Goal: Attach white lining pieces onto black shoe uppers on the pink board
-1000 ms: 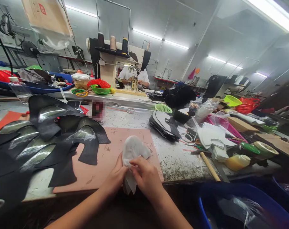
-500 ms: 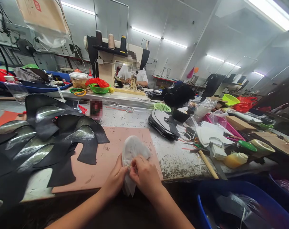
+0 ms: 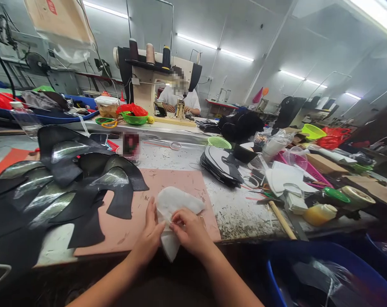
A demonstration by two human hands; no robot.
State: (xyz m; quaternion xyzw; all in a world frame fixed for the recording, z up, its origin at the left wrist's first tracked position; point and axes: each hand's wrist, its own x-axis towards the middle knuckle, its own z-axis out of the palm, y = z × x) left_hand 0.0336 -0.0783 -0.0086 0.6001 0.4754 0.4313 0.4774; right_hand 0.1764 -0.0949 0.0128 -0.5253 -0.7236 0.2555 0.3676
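A thin white curved piece (image 3: 179, 200), perhaps lining cloth, hangs over the front edge of the pink mat, its pointed lower end dropping below the table. My left hand (image 3: 148, 236) holds its left edge, thumb on top and fingers stretched upward along the side. With thumb and forefinger pressed together, my right hand (image 3: 190, 230) pinches the middle of the same piece. Left of my hands lie several black curved pieces with shiny patches (image 3: 116, 177), overlapping on the pink mat (image 3: 126, 230).
A stack of black and white cut pieces (image 3: 219, 164) lies to the right. Beyond it are a hammer with a wooden handle (image 3: 281, 219), a yellowish bottle (image 3: 319, 214) and a blue tub (image 3: 308, 256). Across the table a person works at a sewing machine (image 3: 142, 85).
The white piece has turned and spread wider toward the right. My left hand has shifted slightly left, its fingers straighter; my right hand still pinches the piece.
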